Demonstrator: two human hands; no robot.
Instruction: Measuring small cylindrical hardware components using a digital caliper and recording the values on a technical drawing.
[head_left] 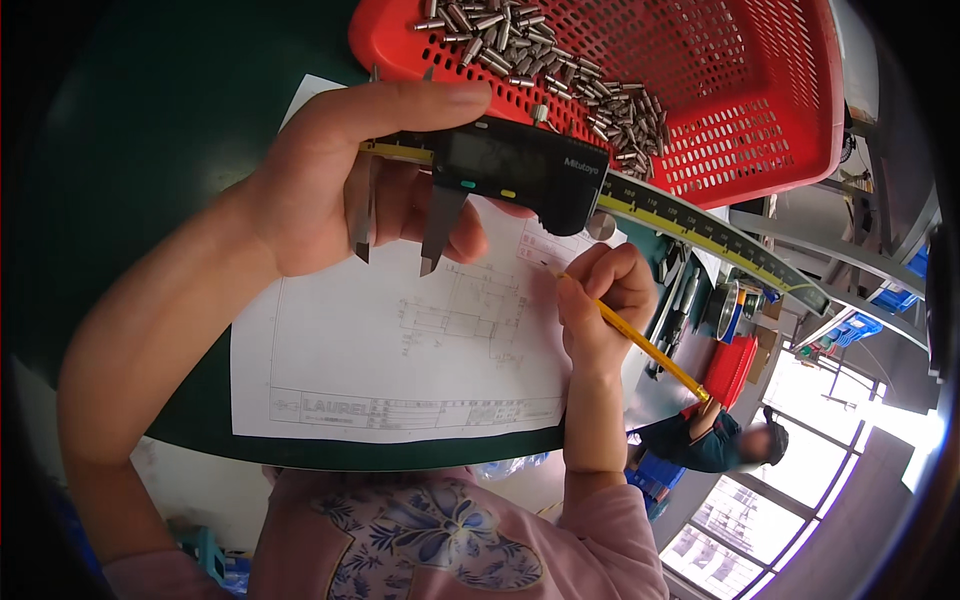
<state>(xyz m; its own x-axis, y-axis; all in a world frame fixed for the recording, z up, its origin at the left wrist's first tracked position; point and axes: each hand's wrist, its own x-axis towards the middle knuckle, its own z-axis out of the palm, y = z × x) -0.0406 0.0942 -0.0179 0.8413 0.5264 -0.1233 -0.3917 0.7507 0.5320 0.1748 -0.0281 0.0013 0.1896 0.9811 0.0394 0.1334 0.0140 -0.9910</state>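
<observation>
My left hand (340, 170) is closed around a digital caliper (515, 165), its thumb along the top edge and its fingers behind. The caliper's jaws stand apart and point toward me; I see no part between them. Its long scale reaches to the right above my other hand. In my right hand (608, 305) a yellow pencil (655, 352) is pinched, its tip just over the upper right part of a technical drawing (330, 350). The white sheet lies on the green table (190, 420), partly hidden under both hands.
Beyond the caliper a red perforated basket (800, 160) holds many small metal pins (500, 40). Tools (685, 295) and a smaller red basket (733, 370) lie at the right. Farther right, another person (720, 440) is near a window. Metal shelving (880, 210) borders the right side.
</observation>
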